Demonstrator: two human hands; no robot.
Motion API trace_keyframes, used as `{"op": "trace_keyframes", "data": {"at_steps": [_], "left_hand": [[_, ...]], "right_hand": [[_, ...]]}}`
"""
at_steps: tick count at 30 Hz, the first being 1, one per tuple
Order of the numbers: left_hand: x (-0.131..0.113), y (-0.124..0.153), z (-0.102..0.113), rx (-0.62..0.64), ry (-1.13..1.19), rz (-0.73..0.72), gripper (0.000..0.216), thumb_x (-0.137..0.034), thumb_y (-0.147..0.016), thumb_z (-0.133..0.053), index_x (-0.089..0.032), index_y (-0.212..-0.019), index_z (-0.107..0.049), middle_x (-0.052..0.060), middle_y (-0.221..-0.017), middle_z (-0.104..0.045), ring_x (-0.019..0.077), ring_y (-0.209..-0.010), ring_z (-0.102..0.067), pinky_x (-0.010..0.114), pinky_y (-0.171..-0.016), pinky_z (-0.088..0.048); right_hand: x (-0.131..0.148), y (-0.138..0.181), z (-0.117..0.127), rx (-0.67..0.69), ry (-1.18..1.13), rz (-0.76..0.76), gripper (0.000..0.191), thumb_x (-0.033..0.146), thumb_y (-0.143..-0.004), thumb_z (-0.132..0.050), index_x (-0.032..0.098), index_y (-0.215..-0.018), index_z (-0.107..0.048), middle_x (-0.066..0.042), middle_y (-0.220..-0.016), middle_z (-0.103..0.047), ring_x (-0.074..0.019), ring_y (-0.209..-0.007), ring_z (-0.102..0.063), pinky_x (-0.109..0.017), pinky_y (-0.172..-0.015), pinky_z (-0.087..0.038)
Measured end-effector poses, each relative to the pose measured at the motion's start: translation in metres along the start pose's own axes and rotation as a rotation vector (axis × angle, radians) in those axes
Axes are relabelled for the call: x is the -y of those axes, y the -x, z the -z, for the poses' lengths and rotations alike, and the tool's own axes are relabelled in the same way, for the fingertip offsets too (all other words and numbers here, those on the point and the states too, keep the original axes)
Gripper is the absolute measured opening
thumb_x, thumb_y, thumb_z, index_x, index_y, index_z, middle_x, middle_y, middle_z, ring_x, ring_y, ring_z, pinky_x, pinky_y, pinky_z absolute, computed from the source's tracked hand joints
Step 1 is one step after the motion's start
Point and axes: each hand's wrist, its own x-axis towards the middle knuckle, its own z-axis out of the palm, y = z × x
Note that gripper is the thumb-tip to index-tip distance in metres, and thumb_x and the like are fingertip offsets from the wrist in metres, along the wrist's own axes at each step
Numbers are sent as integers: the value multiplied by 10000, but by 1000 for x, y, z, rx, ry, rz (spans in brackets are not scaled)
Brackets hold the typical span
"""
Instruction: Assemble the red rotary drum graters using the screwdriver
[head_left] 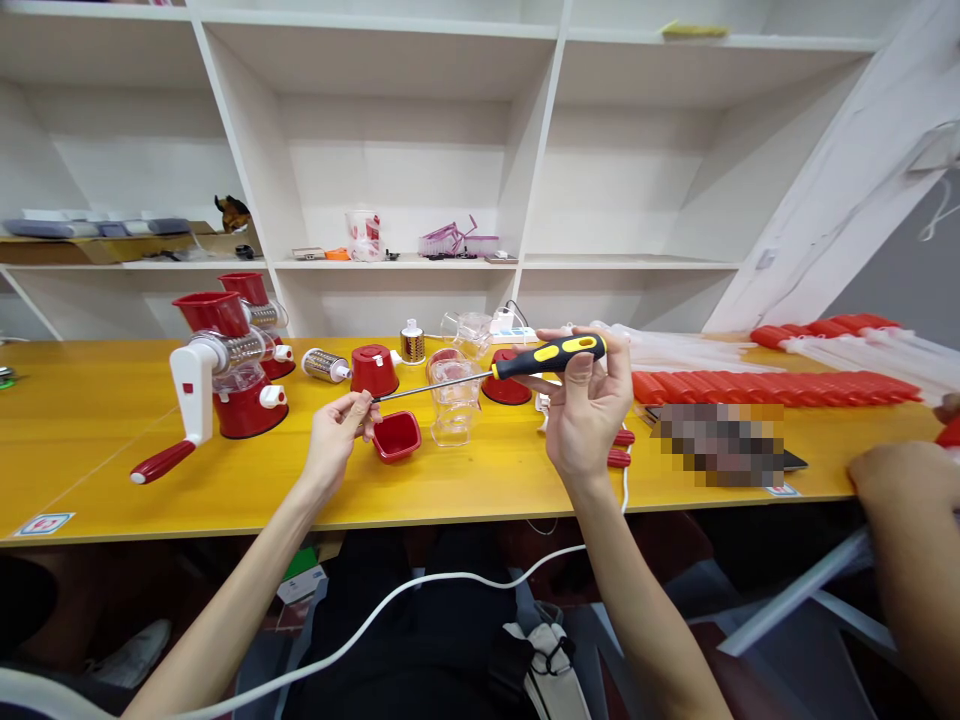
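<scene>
A screwdriver (551, 353) with a black and yellow handle is held level above the table. My right hand (589, 410) grips its handle. The fingertips of my left hand (337, 432) pinch the far end of its metal shaft; whether a screw sits there is too small to tell. Just beyond my left hand, a small red hopper (396, 437) lies on the table. Clear plastic housings (454, 400) stand behind the shaft. A red base (375, 370) and another red base (507, 388) are near them, along with a metal grating drum (325, 365) and a second drum (412, 342).
Two assembled red-and-white rotary graters (251, 405) stand at the left of the yellow table (247, 500). Rows of red-handled parts (772, 388) lie at the right, by a blurred-out flat object (720, 445). Another person's arm (911, 500) reaches in at the right. A white cable (420, 580) crosses my lap.
</scene>
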Motion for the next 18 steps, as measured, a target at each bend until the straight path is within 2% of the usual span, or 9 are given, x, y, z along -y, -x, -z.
{"op": "trace_keyframes", "data": {"at_steps": [13, 18], "left_hand": [[-2, 1, 0, -1, -50, -1, 467, -587, -692, -793, -144, -669, -645, 4, -613, -601, 60, -464, -443, 210, -463, -375], [-6, 3, -1, -3, -74, -10, 473, -592, -691, -786, -145, -653, -635, 2, -603, -598, 60, -458, -442, 211, -460, -369]], "right_hand": [[2, 3, -3, 29, 6, 5, 298, 479, -934, -654, 266, -1094, -521, -39, -1116, -698, -227, -1050, -729, -433, -835, -654], [5, 3, -4, 42, -4, 21, 272, 457, -944, -649, 264, -1093, -530, -26, -1077, -701, -219, -1028, -737, -427, -840, -652]]}}
